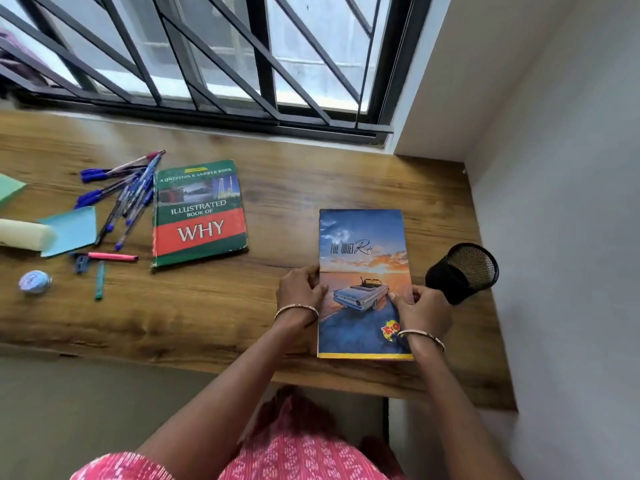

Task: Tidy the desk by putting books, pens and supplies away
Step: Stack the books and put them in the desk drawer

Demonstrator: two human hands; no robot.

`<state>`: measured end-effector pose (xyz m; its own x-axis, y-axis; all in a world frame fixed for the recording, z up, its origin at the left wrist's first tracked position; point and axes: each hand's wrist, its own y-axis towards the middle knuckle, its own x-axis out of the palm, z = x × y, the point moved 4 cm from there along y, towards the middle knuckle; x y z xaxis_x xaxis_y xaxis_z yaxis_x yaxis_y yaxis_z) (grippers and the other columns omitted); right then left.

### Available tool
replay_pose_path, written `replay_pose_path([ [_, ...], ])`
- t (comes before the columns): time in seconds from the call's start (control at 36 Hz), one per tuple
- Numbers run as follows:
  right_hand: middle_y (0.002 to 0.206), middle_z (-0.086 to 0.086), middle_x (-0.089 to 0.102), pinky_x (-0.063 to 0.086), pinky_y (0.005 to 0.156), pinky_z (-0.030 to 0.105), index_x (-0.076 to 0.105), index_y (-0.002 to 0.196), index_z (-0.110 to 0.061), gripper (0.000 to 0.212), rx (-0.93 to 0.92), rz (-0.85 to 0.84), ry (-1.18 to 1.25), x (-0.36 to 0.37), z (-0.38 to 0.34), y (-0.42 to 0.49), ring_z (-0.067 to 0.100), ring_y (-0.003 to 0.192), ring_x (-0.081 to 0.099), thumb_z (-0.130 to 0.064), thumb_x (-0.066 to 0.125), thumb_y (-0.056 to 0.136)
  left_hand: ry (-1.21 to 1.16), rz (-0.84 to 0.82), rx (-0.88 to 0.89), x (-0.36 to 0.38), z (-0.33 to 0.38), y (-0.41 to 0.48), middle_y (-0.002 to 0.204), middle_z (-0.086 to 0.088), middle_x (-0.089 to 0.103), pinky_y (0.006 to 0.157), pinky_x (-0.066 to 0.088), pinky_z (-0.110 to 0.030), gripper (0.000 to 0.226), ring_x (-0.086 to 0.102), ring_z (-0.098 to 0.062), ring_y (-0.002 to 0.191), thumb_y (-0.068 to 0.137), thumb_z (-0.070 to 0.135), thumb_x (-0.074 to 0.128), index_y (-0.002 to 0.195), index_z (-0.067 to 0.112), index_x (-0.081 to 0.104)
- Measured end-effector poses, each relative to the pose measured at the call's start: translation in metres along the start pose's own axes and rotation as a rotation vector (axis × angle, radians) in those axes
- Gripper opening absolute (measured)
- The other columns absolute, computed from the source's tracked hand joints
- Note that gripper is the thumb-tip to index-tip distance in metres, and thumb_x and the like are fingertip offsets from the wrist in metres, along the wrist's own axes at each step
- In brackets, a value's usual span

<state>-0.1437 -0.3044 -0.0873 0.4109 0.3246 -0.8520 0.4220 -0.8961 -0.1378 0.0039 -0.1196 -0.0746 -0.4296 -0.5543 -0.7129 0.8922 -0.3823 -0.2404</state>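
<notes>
A blue notebook with a car and sunset cover [363, 244] lies flat on the right part of the wooden desk [277, 188]. My left hand [300, 287] grips its left edge and my right hand [423, 311] grips its right edge, thumbs on the cover. A green and red "WHY" book [199, 213] lies to the left. Further left is a heap of several blue pens [124, 195]. A black mesh pen holder [464, 271] stands empty just right of the notebook.
At the far left lie blue sticky notes [69, 230], a yellow pad [24, 233], a green pad [8, 190], a pink highlighter [112, 257], a teal pen [100, 280], a sharpener [81, 264] and a round blue eraser [34, 282]. A barred window [207, 64] runs behind; a wall [554, 202] closes the right.
</notes>
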Motion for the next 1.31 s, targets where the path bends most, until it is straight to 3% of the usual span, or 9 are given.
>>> replay_pose_path([
  [0.14,0.092,0.015,0.067,0.056,0.069,0.039,0.075,0.098,-0.009,0.039,-0.062,0.058,-0.126,-0.010,-0.011,-0.013,0.034,0.084,0.063,-0.037,0.080,0.072,-0.057,0.023,-0.014,-0.020,-0.016,-0.004,0.100,-0.001,0.073,0.083,0.051,-0.030,0.044,0.067,-0.020,0.093,0.084,0.028,0.068,0.127,0.028,0.062],
  [0.25,0.099,0.019,0.066,0.050,0.079,0.042,0.071,0.105,-0.006,0.031,-0.277,0.185,-0.133,-0.013,-0.054,-0.038,0.038,0.092,0.059,-0.022,0.073,0.079,-0.145,0.176,-0.120,-0.059,-0.049,-0.003,0.089,0.002,0.072,0.081,0.054,-0.031,0.033,0.068,-0.017,0.084,0.083,0.028,0.069,0.116,0.027,0.069],
  [0.36,0.091,0.006,0.070,0.049,0.081,0.032,0.073,0.095,-0.013,0.016,-0.454,-0.039,0.089,0.020,-0.113,-0.057,0.024,0.088,0.063,-0.017,0.072,0.079,-0.162,0.407,-0.312,-0.108,-0.096,0.004,0.094,0.001,0.074,0.081,0.052,-0.031,0.018,0.068,-0.022,0.091,0.084,0.022,0.063,0.098,0.026,0.073],
  [0.53,0.087,0.000,0.076,0.055,0.081,0.028,0.077,0.091,-0.015,0.013,-0.441,-0.312,0.229,0.077,-0.196,-0.077,0.011,0.081,0.069,-0.020,0.069,0.082,-0.140,0.599,-0.442,-0.173,-0.145,0.028,0.112,-0.012,0.069,0.085,0.050,-0.038,0.024,0.063,-0.033,0.103,0.087,0.013,0.060,0.108,0.015,0.071],
  [0.72,0.103,0.008,0.075,0.053,0.088,0.033,0.074,0.105,-0.011,0.026,-0.301,-0.348,0.229,0.130,-0.259,-0.079,0.024,0.099,0.068,-0.023,0.063,0.085,-0.116,0.524,-0.417,-0.216,-0.172,0.073,0.109,-0.013,0.071,0.084,0.050,-0.039,0.023,0.063,-0.034,0.102,0.088,0.013,0.058,0.107,0.011,0.071],
  [1.0,0.103,0.013,0.074,0.049,0.085,0.032,0.076,0.097,-0.010,0.022,0.064,-0.308,0.345,0.152,-0.289,-0.066,0.032,0.103,0.065,-0.024,0.062,0.087,-0.179,0.240,-0.480,-0.224,-0.189,0.112,0.099,-0.015,0.072,0.085,0.052,-0.037,0.026,0.064,-0.034,0.097,0.083,0.028,0.062,0.097,0.010,0.075],
  [1.08,0.104,0.010,0.074,0.047,0.083,0.028,0.076,0.099,-0.011,0.024,0.136,-0.327,0.397,0.154,-0.286,-0.062,0.029,0.102,0.065,-0.027,0.067,0.084,-0.328,0.189,-0.504,-0.223,-0.193,0.119,0.083,-0.014,0.072,0.077,0.054,-0.038,0.025,0.067,-0.031,0.082,0.076,0.034,0.069,0.071,0.010,0.071],
  [1.17,0.094,0.009,0.073,0.044,0.074,0.025,0.076,0.094,-0.008,0.024,0.176,-0.356,0.416,0.155,-0.285,-0.060,0.025,0.090,0.066,-0.026,0.072,0.078,-0.446,0.161,-0.561,-0.221,-0.198,0.123,0.073,-0.017,0.068,0.064,0.051,-0.036,0.028,0.064,-0.028,0.068,0.071,0.030,0.072,0.069,0.003,0.066],
  [1.31,0.083,0.010,0.075,0.057,0.084,0.046,0.074,0.079,-0.006,0.035,0.196,-0.497,0.553,0.171,-0.265,-0.054,0.028,0.082,0.071,-0.032,0.079,0.057,-0.425,0.118,-0.542,-0.220,-0.199,0.119,0.065,-0.015,0.064,0.062,0.047,-0.033,0.028,0.060,-0.028,0.064,0.070,0.028,0.073,0.056,0.007,0.061],
])
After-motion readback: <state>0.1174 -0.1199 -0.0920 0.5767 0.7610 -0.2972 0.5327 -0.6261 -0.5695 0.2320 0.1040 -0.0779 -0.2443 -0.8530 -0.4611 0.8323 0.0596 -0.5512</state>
